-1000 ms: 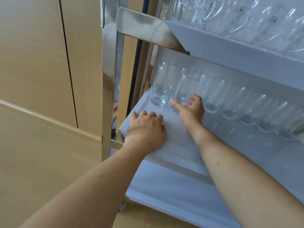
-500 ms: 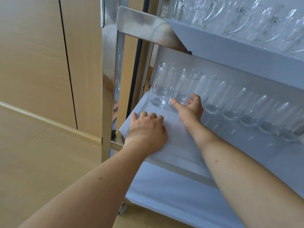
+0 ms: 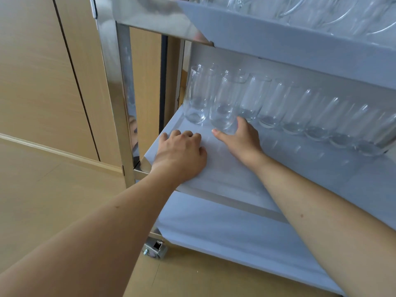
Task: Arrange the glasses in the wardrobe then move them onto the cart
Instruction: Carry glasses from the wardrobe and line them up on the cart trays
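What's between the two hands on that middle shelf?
Only bare white shelf liner, seen from the head camera. The left hand rests on it; the right hand holds a glass.

Legible markings: none observed.
I check the glasses (image 3: 225, 106), the steel cart (image 3: 120, 86) frame and the wooden wardrobe (image 3: 42, 71) panels; I can read no text, label, brand, number or sign on any of them.
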